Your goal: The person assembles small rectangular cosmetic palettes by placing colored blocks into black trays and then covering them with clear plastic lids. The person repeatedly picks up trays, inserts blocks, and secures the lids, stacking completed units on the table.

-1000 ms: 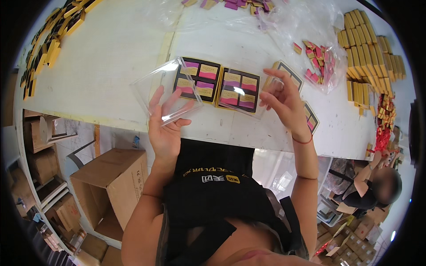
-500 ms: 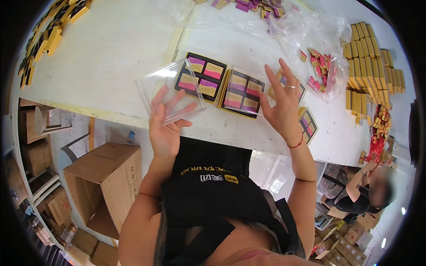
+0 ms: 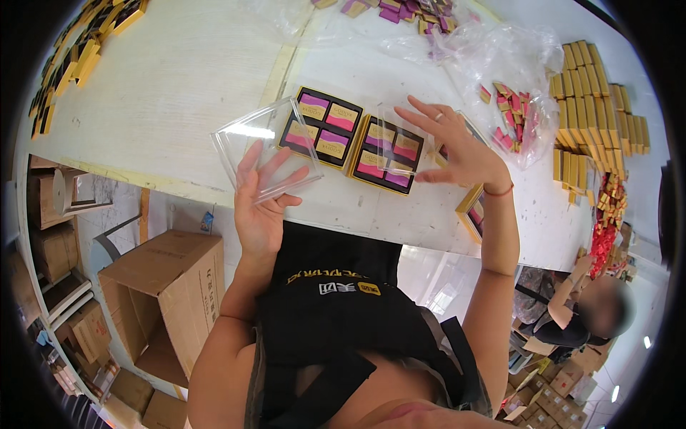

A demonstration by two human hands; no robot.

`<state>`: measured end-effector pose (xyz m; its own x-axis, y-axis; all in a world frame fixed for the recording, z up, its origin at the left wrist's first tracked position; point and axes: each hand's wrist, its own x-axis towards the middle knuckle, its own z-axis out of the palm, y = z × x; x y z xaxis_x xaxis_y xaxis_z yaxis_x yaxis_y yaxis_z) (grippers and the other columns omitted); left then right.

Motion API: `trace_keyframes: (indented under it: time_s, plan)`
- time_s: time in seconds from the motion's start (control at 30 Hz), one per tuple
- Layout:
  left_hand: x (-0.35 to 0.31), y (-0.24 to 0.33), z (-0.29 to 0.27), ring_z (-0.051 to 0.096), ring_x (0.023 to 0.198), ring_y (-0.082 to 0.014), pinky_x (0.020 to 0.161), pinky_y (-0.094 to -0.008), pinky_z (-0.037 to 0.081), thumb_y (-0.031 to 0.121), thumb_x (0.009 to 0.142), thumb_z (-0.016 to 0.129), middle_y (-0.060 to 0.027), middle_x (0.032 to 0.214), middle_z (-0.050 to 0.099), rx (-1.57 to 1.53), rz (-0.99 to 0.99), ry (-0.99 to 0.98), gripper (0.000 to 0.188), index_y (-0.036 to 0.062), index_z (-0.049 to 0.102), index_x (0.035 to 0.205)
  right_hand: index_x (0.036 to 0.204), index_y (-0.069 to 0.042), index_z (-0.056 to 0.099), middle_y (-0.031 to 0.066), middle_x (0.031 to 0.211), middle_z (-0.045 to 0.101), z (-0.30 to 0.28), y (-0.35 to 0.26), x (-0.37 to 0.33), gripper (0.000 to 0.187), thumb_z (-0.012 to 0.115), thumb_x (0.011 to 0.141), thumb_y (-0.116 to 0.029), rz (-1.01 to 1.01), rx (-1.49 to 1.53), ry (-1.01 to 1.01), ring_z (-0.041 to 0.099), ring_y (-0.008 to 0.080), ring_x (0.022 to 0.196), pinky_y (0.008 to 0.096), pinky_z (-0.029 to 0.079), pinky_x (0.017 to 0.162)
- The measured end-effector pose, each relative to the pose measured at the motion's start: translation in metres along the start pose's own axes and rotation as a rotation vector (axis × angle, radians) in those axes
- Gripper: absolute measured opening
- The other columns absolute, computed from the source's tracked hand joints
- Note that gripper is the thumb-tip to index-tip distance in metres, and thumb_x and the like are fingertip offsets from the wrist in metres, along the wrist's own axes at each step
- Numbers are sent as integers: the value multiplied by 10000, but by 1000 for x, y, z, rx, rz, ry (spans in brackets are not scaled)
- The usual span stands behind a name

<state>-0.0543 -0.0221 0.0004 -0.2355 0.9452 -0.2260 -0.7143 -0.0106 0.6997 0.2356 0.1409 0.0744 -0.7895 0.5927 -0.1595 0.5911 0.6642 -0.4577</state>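
Note:
My left hand [image 3: 259,214] grips a clear plastic lid [image 3: 246,134] from below, its fingers showing through. The lid is tilted and overlaps the left edge of an open black-and-gold box [image 3: 323,127], which holds purple, pink and gold wrapped squares. Right beside it lies a second open box [image 3: 379,184] with similar squares. Over that one, my right hand [image 3: 461,146] spans another clear lid [image 3: 389,129], fingers at its far edge and thumb at the near edge. Two more boxes lie partly hidden near my right hand, one tilted box [image 3: 471,211] by the wrist.
A clear bag [image 3: 522,57] and pink-gold pieces [image 3: 509,114] lie to the right, before stacked gold boxes [image 3: 589,104]. Purple-gold pieces [image 3: 400,11] lie at the back. Black-and-gold boxes [image 3: 78,64] line the far left. A cardboard carton [image 3: 161,261] stands below; a person [image 3: 572,314] works at lower right.
My right hand has turned, its fingers swinging left over the second box, and that lid has shifted. The box by my right wrist has moved and tilted. My left hand moved slightly left with its lid.

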Motion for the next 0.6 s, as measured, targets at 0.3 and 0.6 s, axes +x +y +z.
trace_keyframes:
  time_s: [0.3,0.6]
  plan:
    - [6,-1,-6,611,1144,-413,709,-330,628,332,1030,390,-313,1383,458,-64,29,-5,558,50,272,1497,1486,-155,420,196,1327,509,12,-32,12,984,800,589,-299,-22,121,-23,498,356,1129,398,379,1025]
    - [6,0,-7,609,1149,-411,702,-323,628,341,1032,375,-314,1391,453,-35,-4,-2,556,54,275,1497,1482,-154,417,207,1394,445,44,-49,5,968,818,618,-330,55,-148,186,472,403,1201,464,391,1031]
